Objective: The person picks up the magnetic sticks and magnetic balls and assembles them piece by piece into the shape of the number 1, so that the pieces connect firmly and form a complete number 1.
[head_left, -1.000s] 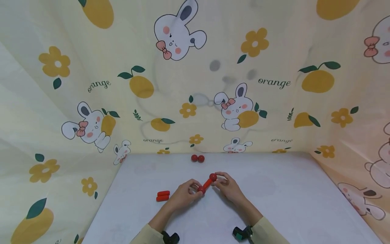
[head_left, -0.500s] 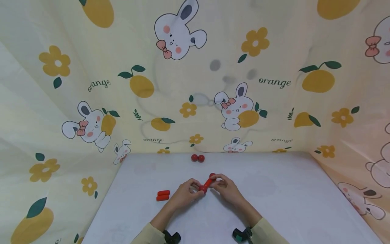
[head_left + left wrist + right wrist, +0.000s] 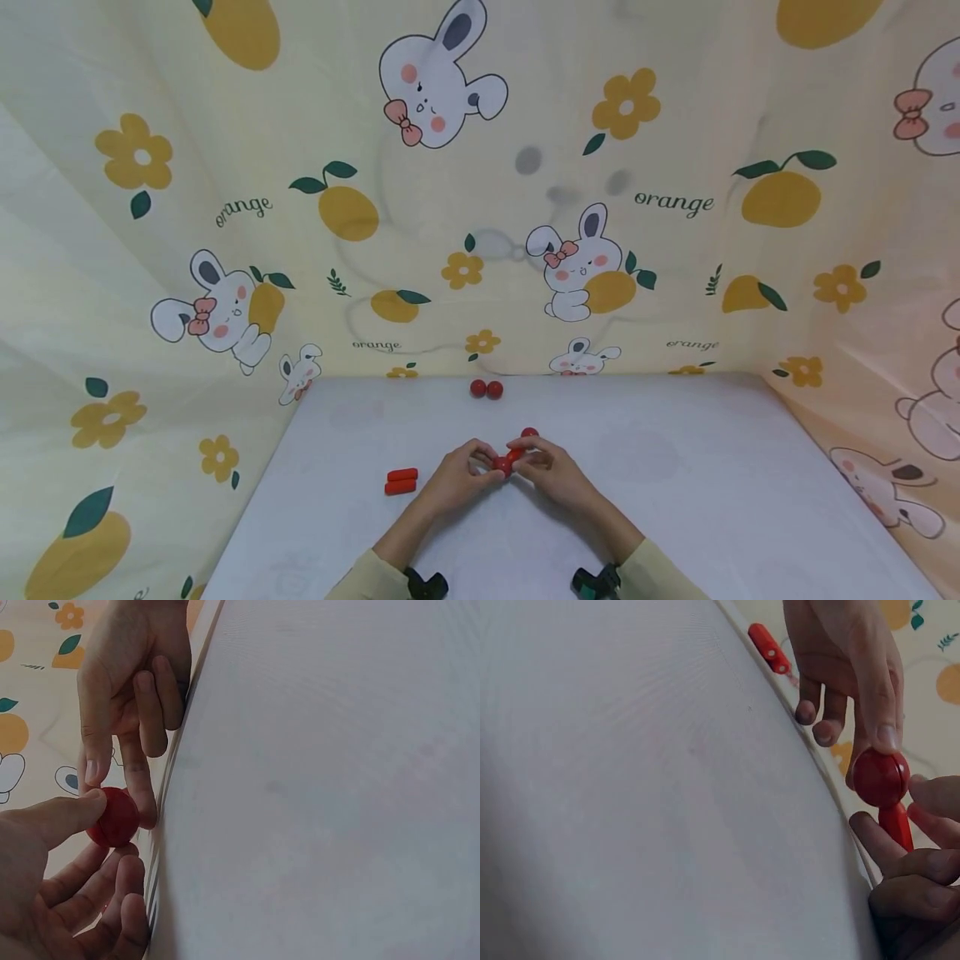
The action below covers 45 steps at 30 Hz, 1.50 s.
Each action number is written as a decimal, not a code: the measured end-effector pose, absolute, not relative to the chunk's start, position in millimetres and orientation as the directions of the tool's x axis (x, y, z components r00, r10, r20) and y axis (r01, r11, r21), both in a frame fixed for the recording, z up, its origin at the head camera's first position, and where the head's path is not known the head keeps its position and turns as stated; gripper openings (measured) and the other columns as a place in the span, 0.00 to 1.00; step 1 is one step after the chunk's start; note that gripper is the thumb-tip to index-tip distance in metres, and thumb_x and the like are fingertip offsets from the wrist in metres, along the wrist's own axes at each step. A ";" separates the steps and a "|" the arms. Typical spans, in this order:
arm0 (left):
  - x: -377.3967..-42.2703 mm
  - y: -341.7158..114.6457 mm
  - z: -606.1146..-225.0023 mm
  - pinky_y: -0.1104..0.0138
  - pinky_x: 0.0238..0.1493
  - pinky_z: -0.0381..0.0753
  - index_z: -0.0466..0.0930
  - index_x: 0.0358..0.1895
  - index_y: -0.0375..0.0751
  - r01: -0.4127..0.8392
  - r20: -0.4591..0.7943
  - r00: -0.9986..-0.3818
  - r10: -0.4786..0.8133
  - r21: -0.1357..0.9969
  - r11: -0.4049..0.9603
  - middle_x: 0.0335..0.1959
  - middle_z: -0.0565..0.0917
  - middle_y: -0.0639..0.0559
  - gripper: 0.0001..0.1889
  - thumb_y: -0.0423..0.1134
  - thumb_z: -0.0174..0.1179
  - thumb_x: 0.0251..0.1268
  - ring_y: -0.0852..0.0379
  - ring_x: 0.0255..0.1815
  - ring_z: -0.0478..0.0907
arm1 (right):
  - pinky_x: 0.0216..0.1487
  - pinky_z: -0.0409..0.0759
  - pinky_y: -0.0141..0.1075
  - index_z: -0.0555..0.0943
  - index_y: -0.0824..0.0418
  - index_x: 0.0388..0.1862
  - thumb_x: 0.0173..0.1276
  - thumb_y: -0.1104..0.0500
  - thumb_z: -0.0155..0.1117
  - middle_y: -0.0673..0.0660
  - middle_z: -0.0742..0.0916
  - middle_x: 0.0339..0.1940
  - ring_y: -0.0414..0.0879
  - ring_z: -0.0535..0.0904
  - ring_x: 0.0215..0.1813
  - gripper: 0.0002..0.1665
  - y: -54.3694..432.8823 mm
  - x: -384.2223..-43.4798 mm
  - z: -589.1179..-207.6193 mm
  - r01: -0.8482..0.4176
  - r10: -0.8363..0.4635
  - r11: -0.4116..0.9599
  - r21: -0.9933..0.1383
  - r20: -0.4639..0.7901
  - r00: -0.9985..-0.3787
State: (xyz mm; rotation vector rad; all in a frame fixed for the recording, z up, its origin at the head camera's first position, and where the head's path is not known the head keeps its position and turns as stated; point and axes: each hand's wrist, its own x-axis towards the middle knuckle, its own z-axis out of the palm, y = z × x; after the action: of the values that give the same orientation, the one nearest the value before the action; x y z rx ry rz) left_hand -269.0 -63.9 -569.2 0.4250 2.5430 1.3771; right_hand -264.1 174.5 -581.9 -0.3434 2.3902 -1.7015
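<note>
Over the middle of the table, a red rod [image 3: 514, 455] links a near red ball [image 3: 502, 467] to a far red ball [image 3: 529, 432]. My left hand [image 3: 455, 479] pinches the near ball between thumb and fingers, as the left wrist view also shows with that ball [image 3: 118, 819]. My right hand [image 3: 558, 477] has its fingers curled round the rod, close behind the near ball; its fingers hide part of the rod. From the right wrist, the rod [image 3: 895, 827] runs out of the ball [image 3: 877, 778] in between the right thumb and fingers.
Two loose red balls [image 3: 486, 389] sit side by side at the table's back edge. To the left of my left hand lie two short red rods [image 3: 401, 482]. A printed curtain [image 3: 420, 208] stands behind the white table [image 3: 675, 500].
The right hand has slid from the far ball along the rod toward the near ball, leaving the far ball uncovered. The left hand has shifted slightly right with the near ball.
</note>
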 end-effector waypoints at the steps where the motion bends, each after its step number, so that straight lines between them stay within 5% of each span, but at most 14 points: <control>1: -269.0 -63.4 -569.1 0.65 0.47 0.83 0.81 0.54 0.54 0.147 -0.053 -0.935 0.351 0.842 0.519 0.47 0.87 0.60 0.17 0.51 0.75 0.69 0.58 0.44 0.80 | 0.46 0.79 0.42 0.82 0.53 0.69 0.78 0.55 0.71 0.55 0.88 0.57 0.51 0.83 0.56 0.23 174.0 -263.8 -581.6 -0.078 -0.298 0.314 -0.946 -0.020 -0.954; 28: -267.4 -57.3 -564.6 0.64 0.42 0.82 0.82 0.52 0.53 0.149 -0.029 -0.943 0.333 0.855 0.497 0.49 0.87 0.56 0.17 0.49 0.77 0.66 0.56 0.39 0.80 | 0.50 0.70 0.45 0.83 0.53 0.68 0.83 0.52 0.64 0.56 0.88 0.60 0.50 0.84 0.56 0.20 174.2 -264.6 -579.3 -0.063 -0.382 0.285 -0.957 -0.053 -0.923; 45: -258.7 -77.4 -556.3 0.66 0.44 0.81 0.85 0.53 0.53 0.163 -0.031 -0.955 0.294 0.775 0.611 0.48 0.86 0.61 0.10 0.46 0.71 0.73 0.59 0.40 0.79 | 0.33 0.70 0.31 0.83 0.55 0.68 0.82 0.53 0.66 0.56 0.89 0.48 0.42 0.71 0.31 0.20 175.9 -266.6 -585.0 -0.006 -0.339 0.247 -0.969 -0.081 -0.937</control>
State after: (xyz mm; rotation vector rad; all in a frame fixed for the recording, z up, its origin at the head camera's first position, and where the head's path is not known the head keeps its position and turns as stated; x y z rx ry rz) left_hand -258.7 -77.4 -556.3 0.3828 2.6781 1.2641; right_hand -266.6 175.9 -585.0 -0.3201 2.2493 -1.7452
